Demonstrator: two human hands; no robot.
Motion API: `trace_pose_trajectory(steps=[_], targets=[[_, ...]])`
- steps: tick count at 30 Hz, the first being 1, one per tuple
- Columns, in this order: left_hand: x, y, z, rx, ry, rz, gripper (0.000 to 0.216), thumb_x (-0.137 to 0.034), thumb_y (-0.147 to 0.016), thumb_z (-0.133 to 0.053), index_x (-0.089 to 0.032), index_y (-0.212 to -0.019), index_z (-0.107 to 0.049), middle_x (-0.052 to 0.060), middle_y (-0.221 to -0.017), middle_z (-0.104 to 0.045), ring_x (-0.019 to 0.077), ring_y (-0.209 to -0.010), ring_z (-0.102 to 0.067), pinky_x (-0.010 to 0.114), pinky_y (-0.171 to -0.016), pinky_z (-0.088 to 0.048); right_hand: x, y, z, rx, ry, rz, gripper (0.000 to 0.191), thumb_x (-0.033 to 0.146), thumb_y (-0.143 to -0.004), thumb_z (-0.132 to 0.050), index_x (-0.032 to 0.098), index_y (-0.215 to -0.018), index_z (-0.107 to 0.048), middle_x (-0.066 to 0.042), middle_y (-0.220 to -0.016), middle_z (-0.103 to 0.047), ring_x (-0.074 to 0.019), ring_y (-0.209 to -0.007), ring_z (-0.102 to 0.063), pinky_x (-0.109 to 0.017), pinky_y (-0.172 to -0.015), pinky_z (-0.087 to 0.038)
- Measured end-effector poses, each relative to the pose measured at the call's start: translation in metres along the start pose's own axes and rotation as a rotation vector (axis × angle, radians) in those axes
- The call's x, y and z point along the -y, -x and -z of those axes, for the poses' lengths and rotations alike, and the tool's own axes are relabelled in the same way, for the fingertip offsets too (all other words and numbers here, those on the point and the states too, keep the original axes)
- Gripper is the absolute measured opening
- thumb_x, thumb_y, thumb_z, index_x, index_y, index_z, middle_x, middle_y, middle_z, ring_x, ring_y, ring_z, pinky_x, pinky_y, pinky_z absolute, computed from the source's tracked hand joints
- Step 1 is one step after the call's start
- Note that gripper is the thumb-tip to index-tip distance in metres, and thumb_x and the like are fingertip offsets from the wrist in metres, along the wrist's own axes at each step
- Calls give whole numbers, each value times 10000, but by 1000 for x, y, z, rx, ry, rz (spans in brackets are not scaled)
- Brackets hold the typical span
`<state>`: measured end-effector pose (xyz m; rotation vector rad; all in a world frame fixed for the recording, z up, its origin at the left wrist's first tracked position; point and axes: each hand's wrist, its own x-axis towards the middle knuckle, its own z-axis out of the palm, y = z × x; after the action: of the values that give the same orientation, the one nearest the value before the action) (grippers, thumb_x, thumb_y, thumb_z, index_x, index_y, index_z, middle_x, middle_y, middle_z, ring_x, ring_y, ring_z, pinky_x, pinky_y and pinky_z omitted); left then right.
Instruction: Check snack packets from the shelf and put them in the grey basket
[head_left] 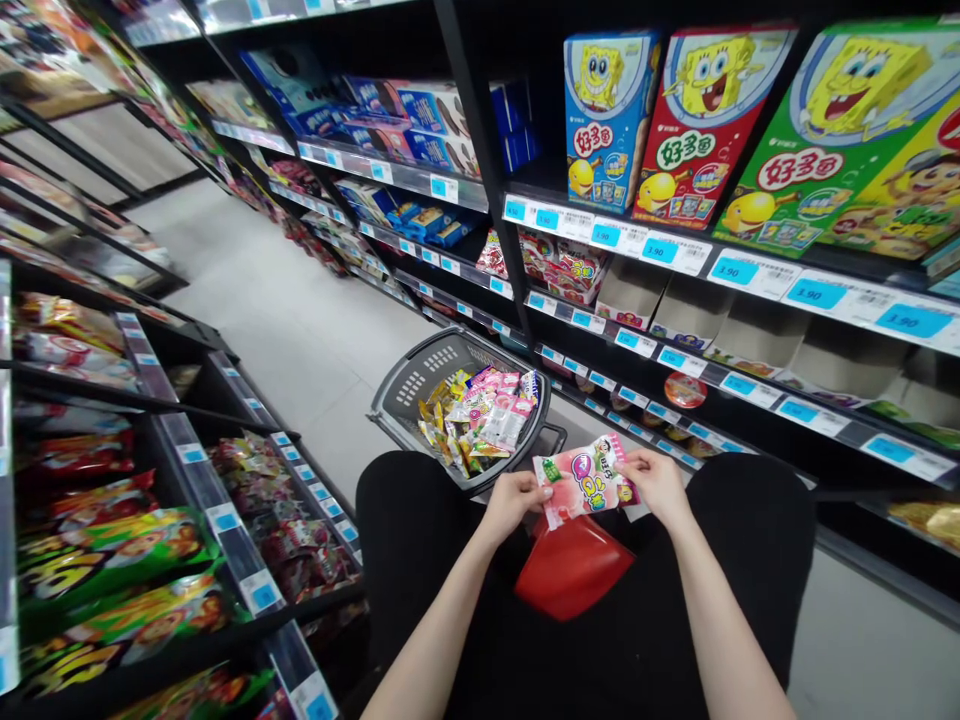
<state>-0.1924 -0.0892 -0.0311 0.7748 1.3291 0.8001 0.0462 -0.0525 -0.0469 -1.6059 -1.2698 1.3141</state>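
Note:
A pink and white bag of gummy candy [581, 483] is stretched between my two hands, its printed front facing up. My left hand [516, 505] pinches its left edge between thumb and fingers. At the opposite end, my right hand [660, 485] grips the upper right corner. Below the bag, between my knees, a red object [574, 568] with a smooth surface is partly in view; its kind I cannot make out. Just beyond the bag, a grey shopping basket [409, 385] stands on the floor, with a pile of small candy packets [480, 410] inside.
Shelves on the right hold cartoon snack boxes [709, 125], open cardboard trays [686, 310] and blue cookie boxes [431, 110]. To the left, a low rack carries green snack bags [120, 550]. Grey aisle floor [255, 270] runs between them. My black-clad knees [409, 510] flank the hands.

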Motion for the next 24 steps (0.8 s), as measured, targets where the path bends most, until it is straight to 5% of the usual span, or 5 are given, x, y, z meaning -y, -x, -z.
trace_pose_trajectory(steps=[13, 24], targets=[[20, 10, -26, 366, -53, 127, 287, -279, -503, -778, -74, -676, -679, 42, -562, -664, 161, -519, -615, 280, -569, -512, 14, 9, 5, -38, -83, 130, 257, 404, -669, -634, 158, -736, -664, -43, -639, -659, -176, -587, -586, -273, -547, -449], [23, 15, -37, 383, -23, 159, 300, -292, -481, -788, -76, -663, -688, 41, -553, -658, 159, -508, -602, 288, -568, -503, 10, 4, 8, -83, -87, 33, 245, 376, -615, -664, 155, -721, -682, -63, -662, -687, -209, -629, -629, -277, -537, -466]])
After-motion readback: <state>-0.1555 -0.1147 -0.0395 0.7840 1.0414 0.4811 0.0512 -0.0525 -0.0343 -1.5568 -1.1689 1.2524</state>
